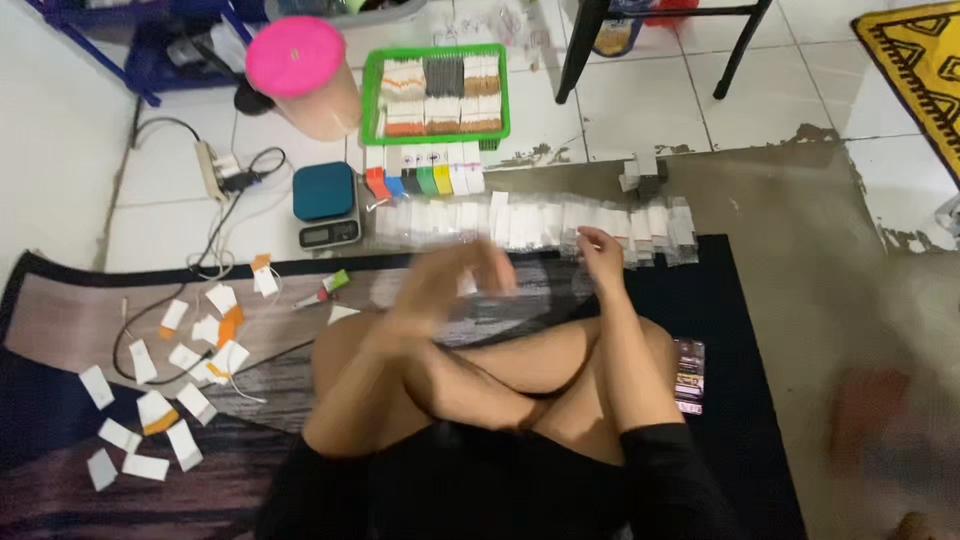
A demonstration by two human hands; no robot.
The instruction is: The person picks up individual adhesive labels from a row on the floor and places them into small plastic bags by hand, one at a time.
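I sit cross-legged on a dark mat (pixel 760 380). My right hand (pixel 601 252) reaches forward, its bent fingers touching the near edge of a long row of small white packets (pixel 530 222) laid across the floor. Whether it grips a packet is not visible. My left hand (pixel 455 285) is a motion blur above my knee, just short of the same row. Something pale shows near its fingers, but I cannot tell if it holds anything.
Behind the row stand a green tray (pixel 370 90) of bundled packets, colour-tipped packets (pixel 425 170), a small digital scale (pixel 326 205) and a pink-lidded jar (pixel 300 75). Loose white slips (pixel 170 400) litter the mat at left. A power strip (pixel 212 168), chair legs (pixel 575 50) and a dark packet (pixel 689 375) are nearby.
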